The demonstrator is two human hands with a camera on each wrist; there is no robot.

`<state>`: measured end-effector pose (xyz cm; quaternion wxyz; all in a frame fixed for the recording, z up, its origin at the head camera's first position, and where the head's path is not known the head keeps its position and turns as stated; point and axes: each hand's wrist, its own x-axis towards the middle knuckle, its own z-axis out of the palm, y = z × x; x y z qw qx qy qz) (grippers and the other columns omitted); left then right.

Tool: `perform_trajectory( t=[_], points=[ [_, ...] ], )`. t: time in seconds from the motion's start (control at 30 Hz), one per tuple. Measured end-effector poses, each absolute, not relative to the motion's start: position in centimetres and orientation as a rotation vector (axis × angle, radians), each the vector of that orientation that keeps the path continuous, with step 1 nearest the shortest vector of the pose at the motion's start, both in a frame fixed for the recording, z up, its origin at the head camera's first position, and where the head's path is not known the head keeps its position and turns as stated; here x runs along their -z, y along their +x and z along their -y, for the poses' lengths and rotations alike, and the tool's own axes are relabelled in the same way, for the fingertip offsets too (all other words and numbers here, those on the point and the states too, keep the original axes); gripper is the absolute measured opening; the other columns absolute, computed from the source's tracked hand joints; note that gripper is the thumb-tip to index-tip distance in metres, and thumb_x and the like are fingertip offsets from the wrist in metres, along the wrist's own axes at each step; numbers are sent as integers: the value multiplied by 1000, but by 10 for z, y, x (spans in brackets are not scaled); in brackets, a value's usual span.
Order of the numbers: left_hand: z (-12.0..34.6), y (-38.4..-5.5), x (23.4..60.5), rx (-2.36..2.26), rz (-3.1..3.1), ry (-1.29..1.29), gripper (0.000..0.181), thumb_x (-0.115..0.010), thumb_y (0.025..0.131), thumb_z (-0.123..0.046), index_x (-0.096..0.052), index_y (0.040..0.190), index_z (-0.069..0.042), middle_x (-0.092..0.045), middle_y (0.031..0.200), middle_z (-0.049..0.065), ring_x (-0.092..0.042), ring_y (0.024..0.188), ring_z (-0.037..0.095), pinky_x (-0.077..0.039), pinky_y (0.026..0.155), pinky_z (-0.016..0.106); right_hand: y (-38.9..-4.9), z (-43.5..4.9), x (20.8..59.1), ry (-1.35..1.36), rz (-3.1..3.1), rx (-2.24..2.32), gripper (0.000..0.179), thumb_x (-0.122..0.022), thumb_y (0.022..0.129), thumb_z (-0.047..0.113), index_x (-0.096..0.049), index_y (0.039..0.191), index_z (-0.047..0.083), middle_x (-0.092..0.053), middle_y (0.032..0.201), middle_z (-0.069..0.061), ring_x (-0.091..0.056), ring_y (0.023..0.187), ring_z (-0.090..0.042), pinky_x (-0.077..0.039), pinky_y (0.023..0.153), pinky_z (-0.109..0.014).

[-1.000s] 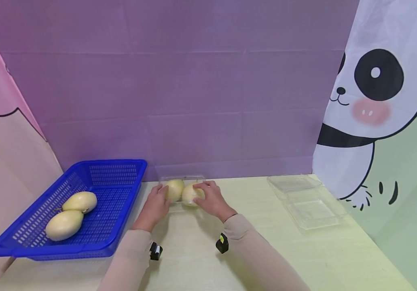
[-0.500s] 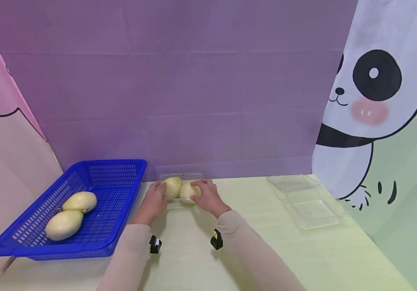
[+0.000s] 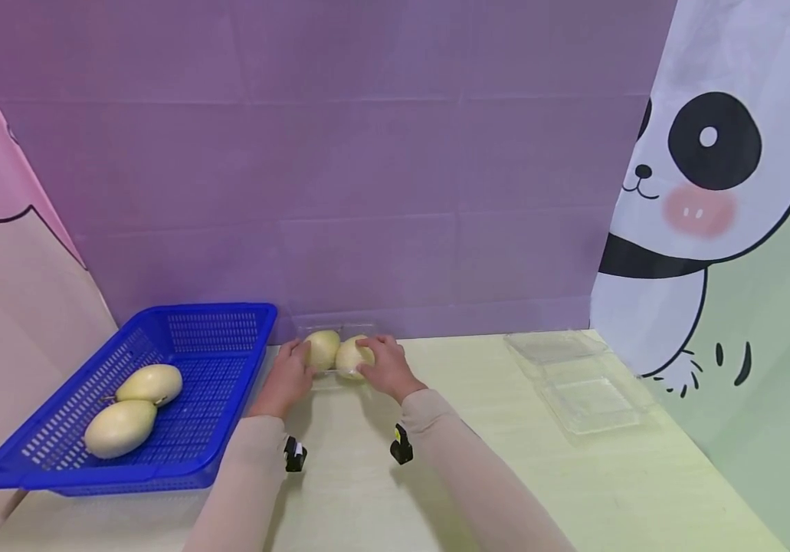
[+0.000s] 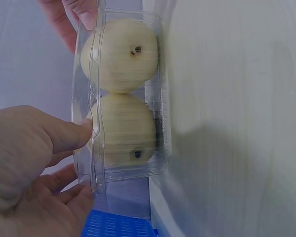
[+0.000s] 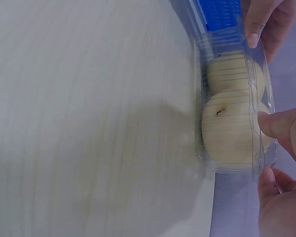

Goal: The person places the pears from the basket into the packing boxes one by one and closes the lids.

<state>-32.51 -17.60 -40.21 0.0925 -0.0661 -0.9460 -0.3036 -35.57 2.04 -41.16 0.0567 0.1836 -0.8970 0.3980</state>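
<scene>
A clear plastic clamshell box (image 4: pixel 133 172) with two pale yellow melons (image 4: pixel 119 59) inside is at the back of the table, near the purple backdrop. Its lid lies over the fruit, and the rim seam runs along the near side in both wrist views. My left hand (image 3: pixel 289 379) grips the box's left end, thumb on the near rim and fingers curled round the end. At the other end my right hand (image 3: pixel 389 369) holds the box the same way, its thumb (image 5: pixel 274 124) against the rim. The box's far side is hidden by the melons.
To the left stands a blue plastic basket (image 3: pixel 126 479) holding two more pale melons (image 3: pixel 119 428), one lying against the other. An opened clear clamshell box (image 3: pixel 594 406) lies on the right side of the table. A purple backdrop (image 3: pixel 367 169) rises behind the table's far edge.
Both hands have shifted the box with its melons slightly left and farther back toward the backdrop. The basket and the opened box on the right stay put.
</scene>
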Motion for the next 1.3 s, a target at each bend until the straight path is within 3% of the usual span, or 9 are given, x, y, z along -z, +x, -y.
perform_trajectory(
  t=[0.77,1.3],
  points=[
    [177,-330,404,895,2793,-203,50,-54,99,1,-37,142,19,-27,149,39,-32,136,54,-29,113,58,-353,-16,416,541,2672,-1216,41,-68,94,6,-61,135,4,-43,144,-25,-40,134,-42,-38,110,-50],
    [171,-324,399,816,2800,-132,47,-53,99,-1,-42,140,17,-32,147,39,-34,135,52,-31,112,58,-349,-15,431,587,2428,-1161,32,-71,91,2,-66,122,-2,-49,133,-23,-49,128,-37,-43,106,-43]
  ],
)
